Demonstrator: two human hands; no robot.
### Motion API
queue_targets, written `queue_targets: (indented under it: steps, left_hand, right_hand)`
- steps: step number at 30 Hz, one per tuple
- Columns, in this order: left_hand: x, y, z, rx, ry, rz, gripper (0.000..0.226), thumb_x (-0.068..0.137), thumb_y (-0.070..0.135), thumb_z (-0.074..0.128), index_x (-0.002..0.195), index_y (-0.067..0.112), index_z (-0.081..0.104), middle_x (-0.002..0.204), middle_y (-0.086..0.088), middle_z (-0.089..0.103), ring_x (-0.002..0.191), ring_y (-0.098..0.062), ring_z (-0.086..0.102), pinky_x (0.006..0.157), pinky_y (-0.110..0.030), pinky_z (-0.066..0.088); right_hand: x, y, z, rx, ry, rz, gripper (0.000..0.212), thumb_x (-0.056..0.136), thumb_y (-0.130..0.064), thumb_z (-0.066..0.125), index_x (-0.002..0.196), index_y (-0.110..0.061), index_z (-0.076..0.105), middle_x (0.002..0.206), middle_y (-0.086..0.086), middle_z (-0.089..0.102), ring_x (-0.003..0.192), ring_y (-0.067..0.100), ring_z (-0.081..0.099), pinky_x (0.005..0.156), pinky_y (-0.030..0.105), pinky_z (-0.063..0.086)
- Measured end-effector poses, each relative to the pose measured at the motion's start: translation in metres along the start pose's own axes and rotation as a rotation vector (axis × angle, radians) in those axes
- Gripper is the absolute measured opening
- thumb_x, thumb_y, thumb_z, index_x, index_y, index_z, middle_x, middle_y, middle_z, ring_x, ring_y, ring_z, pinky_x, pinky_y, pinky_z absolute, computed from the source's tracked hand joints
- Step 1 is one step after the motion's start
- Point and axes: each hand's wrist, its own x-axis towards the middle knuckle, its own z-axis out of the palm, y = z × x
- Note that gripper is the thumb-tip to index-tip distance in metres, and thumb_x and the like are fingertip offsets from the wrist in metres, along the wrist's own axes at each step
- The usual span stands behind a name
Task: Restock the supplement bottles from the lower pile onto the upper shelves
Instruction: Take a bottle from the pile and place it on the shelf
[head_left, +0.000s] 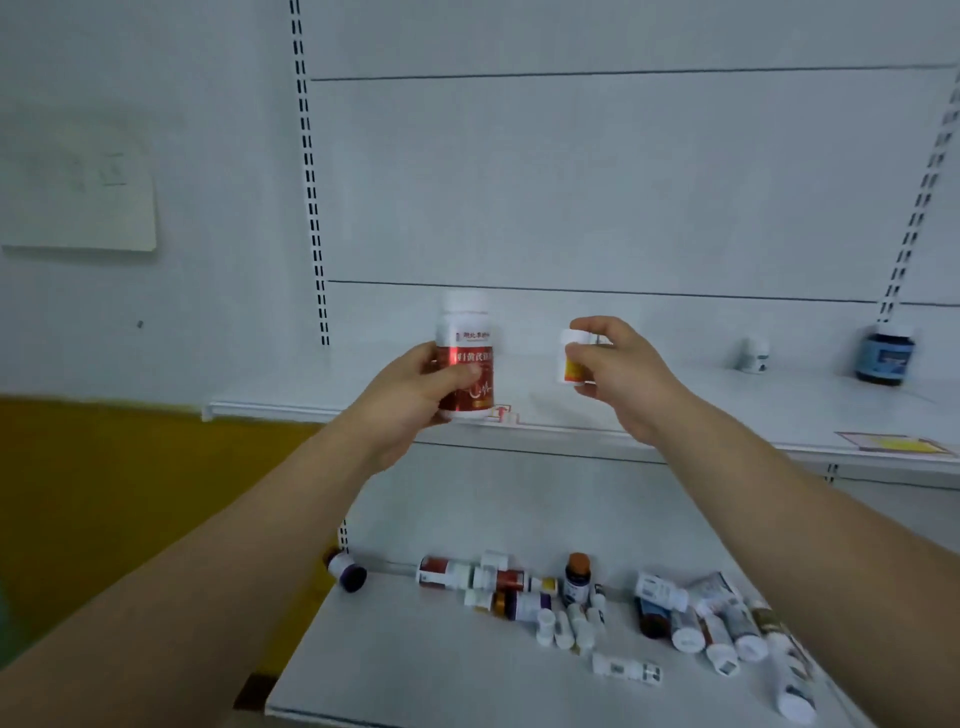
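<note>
My left hand (415, 389) grips a tall white bottle with a red label (467, 358), upright, just above the front edge of the upper shelf (727, 410). My right hand (618, 369) pinches a small white bottle with a yellow-orange label (571, 361) over the same shelf, a little to the right. On the lower shelf (441, 665) lies a pile of several supplement bottles (597, 608), most on their sides.
A small white bottle (754, 355) and a blue jar (884, 358) stand at the upper shelf's right end. A yellow price tag (891, 445) sits on its front edge. Slotted uprights (311, 208) flank the bay. A paper sheet (78, 182) hangs on the left wall.
</note>
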Motion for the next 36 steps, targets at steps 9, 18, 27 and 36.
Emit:
queue_targets:
  steps: [9, 18, 27, 36]
  left_hand:
    - [0.084, -0.014, 0.087, 0.276, -0.104, 0.055, 0.032, 0.076, 0.014, 0.074, 0.092, 0.03, 0.051, 0.088, 0.017, 0.058, 0.077, 0.006, 0.055, 0.059, -0.011, 0.039]
    - [0.126, -0.03, 0.128, 0.309, -0.011, -0.048, 0.062, 0.079, 0.007, 0.07, 0.13, 0.023, 0.04, 0.101, 0.008, 0.057, 0.093, -0.013, 0.056, 0.08, -0.029, 0.041]
    - [0.148, -0.048, 0.148, 0.403, 0.042, 0.03, 0.094, 0.079, 0.005, 0.069, 0.141, 0.047, 0.013, 0.092, 0.021, 0.049, 0.082, 0.005, 0.054, 0.072, -0.019, 0.042]
    - [0.15, -0.054, 0.122, 0.35, 0.248, -0.004, 0.085, 0.075, 0.003, 0.067, 0.136, 0.044, 0.024, 0.087, 0.026, 0.051, 0.077, 0.006, 0.052, 0.057, -0.016, 0.036]
  right_hand:
    - [0.061, 0.04, -0.06, -0.421, 0.035, -0.005, 0.024, 0.087, -0.013, 0.061, 0.104, -0.025, 0.049, 0.099, 0.01, 0.065, 0.083, 0.023, 0.064, 0.071, 0.028, 0.049]
    - [0.136, 0.073, -0.087, -0.779, -0.124, -0.049, 0.03, 0.089, -0.023, 0.062, 0.114, -0.024, 0.044, 0.097, 0.005, 0.058, 0.086, 0.022, 0.055, 0.066, 0.028, 0.037]
    - [0.18, 0.092, -0.099, -0.913, -0.125, -0.111, 0.044, 0.086, -0.018, 0.061, 0.124, -0.017, 0.04, 0.099, 0.006, 0.054, 0.084, 0.023, 0.051, 0.068, 0.028, 0.038]
    - [0.185, 0.095, -0.071, -0.945, -0.203, -0.259, 0.042, 0.085, -0.024, 0.062, 0.118, -0.015, 0.039, 0.092, 0.004, 0.052, 0.081, 0.025, 0.052, 0.065, 0.031, 0.037]
